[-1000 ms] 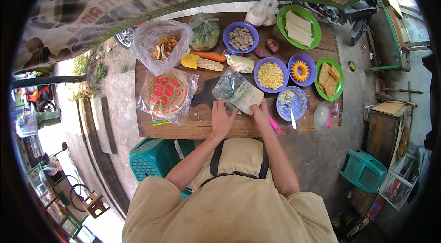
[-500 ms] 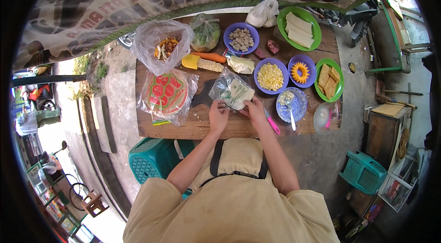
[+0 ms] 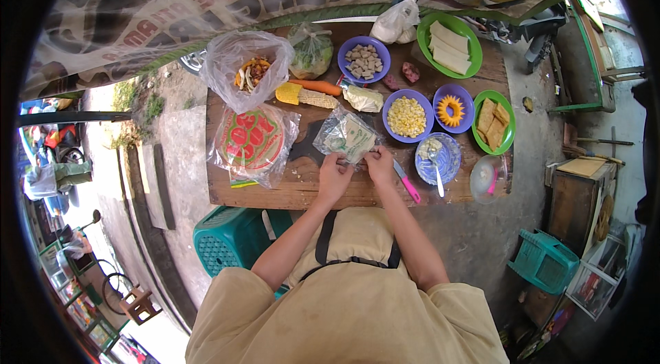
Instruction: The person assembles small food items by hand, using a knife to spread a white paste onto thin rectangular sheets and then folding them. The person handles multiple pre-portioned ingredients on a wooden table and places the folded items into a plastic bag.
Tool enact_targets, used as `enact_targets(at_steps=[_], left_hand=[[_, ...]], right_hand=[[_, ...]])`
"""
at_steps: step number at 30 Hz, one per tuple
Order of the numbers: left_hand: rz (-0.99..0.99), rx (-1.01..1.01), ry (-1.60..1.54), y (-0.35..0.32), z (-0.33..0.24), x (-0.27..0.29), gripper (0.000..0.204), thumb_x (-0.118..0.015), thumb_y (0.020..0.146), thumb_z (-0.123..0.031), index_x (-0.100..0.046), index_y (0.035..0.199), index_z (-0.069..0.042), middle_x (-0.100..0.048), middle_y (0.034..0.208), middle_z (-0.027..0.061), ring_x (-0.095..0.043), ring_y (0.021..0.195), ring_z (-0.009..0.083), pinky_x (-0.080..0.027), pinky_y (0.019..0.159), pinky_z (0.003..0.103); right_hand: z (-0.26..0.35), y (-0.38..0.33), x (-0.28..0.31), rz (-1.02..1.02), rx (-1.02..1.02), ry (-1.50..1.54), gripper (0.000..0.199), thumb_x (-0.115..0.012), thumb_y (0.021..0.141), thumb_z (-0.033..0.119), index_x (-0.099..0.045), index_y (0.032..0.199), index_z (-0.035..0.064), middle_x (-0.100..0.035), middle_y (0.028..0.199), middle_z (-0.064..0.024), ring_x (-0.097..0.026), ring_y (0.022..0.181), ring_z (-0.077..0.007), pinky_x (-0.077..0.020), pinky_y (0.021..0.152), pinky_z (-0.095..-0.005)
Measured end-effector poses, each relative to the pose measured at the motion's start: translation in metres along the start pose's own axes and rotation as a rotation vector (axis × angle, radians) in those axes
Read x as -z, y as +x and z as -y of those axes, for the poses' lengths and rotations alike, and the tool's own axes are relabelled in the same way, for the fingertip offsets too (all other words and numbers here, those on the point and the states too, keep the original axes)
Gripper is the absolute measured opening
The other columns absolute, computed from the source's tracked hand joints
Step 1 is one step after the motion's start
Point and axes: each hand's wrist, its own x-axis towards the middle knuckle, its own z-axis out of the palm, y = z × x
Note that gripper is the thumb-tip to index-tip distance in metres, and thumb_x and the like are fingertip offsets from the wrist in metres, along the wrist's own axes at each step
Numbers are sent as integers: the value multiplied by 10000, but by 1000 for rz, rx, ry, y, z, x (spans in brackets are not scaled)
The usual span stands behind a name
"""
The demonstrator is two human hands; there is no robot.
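Note:
Between my two hands is a clear plastic packet (image 3: 350,136) with pale, flat contents and green print, lying over the dark cutting board (image 3: 302,151). My left hand (image 3: 335,175) pinches its near left edge. The fingers of my right hand (image 3: 378,164) are closed on its near right corner. Just right of my right hand lies a knife with a pink handle (image 3: 411,189). Beyond the packet sit a partly stripped corn cob (image 3: 306,96), a carrot (image 3: 316,86) and a whitish wrapped block (image 3: 363,98). A purple bowl of corn kernels (image 3: 407,116) stands to the right.
A blue-white bowl with a spoon (image 3: 438,159), a clear container (image 3: 482,173) and green plates (image 3: 505,140) of food fill the table's right. Leftward lie a round plastic-wrapped stack (image 3: 251,140) and an open bag of scraps (image 3: 251,74). A teal stool (image 3: 230,240) stands below the table.
The packet has turned and flattened out, moving slightly left. My right hand has moved a little toward my left hand, and more of the knife shows. My left hand has shifted slightly right and nearer.

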Motion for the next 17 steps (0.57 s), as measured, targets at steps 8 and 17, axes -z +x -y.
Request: enact_targets(at_steps=[8, 17], left_hand=[[-32, -247, 502, 0, -32, 4, 516, -786, 813, -245, -570, 1231, -34, -561, 1148, 161, -555, 1107, 351, -495, 899, 456], [114, -199, 711, 20, -9, -14, 536, -777, 793, -210, -580, 1272, -71, -526, 1222, 151, -526, 1157, 343, -467, 947, 472]], right_hand=[[-6, 6, 2, -2, -35, 60, 174, -608, 976, 54, -702, 1068, -60, -716, 839, -71, -685, 662, -118, -575, 562, -256], [-16, 13, -4, 90, -18, 226, 283, -591, 978, 52, -678, 1227, -51, -730, 941, -111, -707, 756, -126, -590, 634, -246]])
